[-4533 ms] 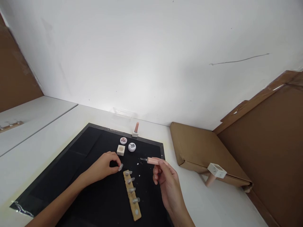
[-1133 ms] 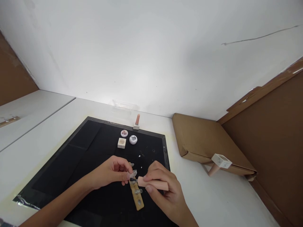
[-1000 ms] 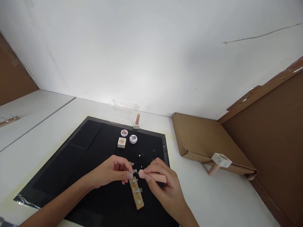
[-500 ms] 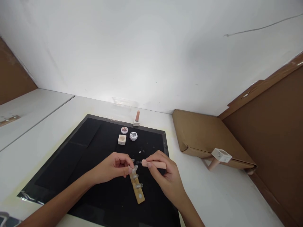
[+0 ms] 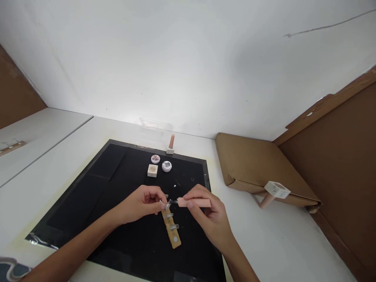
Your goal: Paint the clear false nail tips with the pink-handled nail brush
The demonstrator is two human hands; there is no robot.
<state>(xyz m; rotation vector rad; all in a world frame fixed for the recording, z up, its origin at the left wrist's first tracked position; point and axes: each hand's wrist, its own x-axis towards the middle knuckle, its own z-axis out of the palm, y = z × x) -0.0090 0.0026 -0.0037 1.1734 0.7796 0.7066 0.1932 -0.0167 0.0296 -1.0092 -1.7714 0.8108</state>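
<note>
My right hand (image 5: 210,211) is closed around the pink handle of a nail polish brush (image 5: 194,202). The dark bristles point left and meet, or nearly meet, a clear false nail tip (image 5: 168,205). Thumb and fingers of my left hand (image 5: 143,205) pinch that nail tip at the far part of a yellowish stand strip (image 5: 173,237). More clear nail tips (image 5: 174,226) stick out along the strip, with a pale round dot at its near end. The strip's far end is partly hidden by my left fingers.
On the black mat (image 5: 123,250) are a square whitish block (image 5: 152,170) and two small round jars (image 5: 167,166). A pink-capped polish bottle (image 5: 170,147) stands at the back edge. Another bottle (image 5: 276,190) leans by a cardboard box (image 5: 258,160) on the right.
The brush has closed the small gap to the nail tip, its bristles now at the tip's surface. My left hand still pinches the tip. The whole view has shifted slightly.
</note>
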